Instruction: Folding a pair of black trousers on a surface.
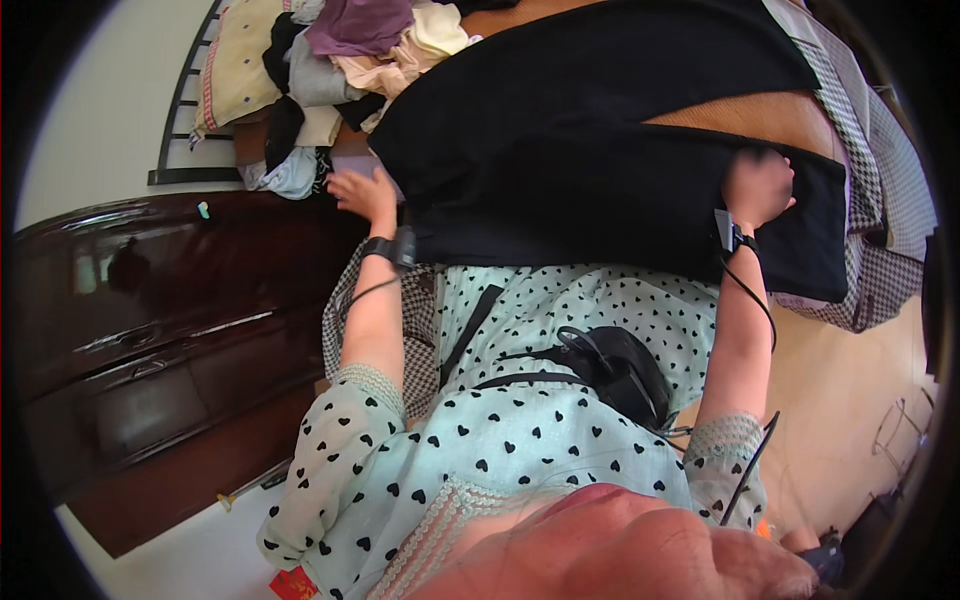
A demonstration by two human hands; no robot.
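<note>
Black trousers [540, 172] lie spread across the bed in front of me, with the two legs parting towards the right. My left hand [364, 195] is just past the waist end, holding nothing, fingers apart. Over the nearer trouser leg, close to its hem, is my right hand [757, 187]. A blur covers most of that hand, so whether it grips the cloth is unclear. The near edge of the trousers meets my heart-patterned dress [525, 307].
A heap of clothes [322, 75] and a yellow pillow [240, 64] lie by the metal bed rail [195, 176]. Left of me stands a dark glossy wooden cabinet [150, 322]. Houndstooth bedding [874, 247] hangs over the bed's right edge. A black pouch [630, 367] sits at my waist.
</note>
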